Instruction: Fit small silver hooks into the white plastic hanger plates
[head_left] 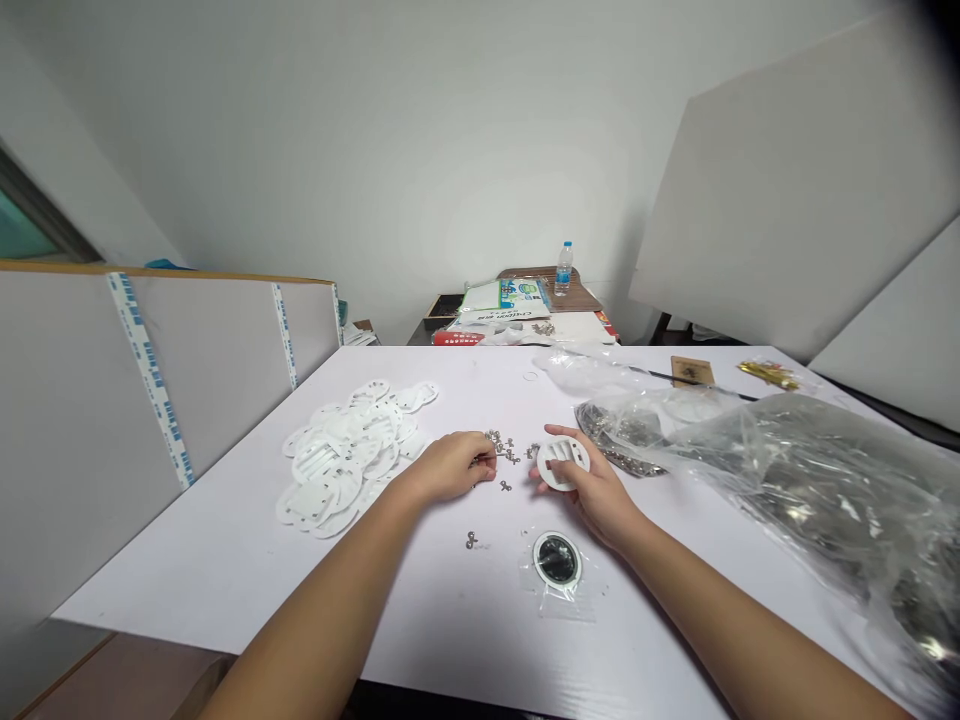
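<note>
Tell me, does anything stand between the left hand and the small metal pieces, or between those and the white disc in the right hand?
Nothing visible blocks either way. The left hand is at the metal pieces; between these and the white disc in the right hand, only tabletop and a few stray pieces show.

Left hand (455, 466) and right hand (601, 492) are bare; so are both forearms (349, 580)

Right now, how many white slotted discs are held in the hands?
1 white slotted disc, in the right hand. The pile left of the left hand holds more, overlapping, so some may be hidden.
</note>
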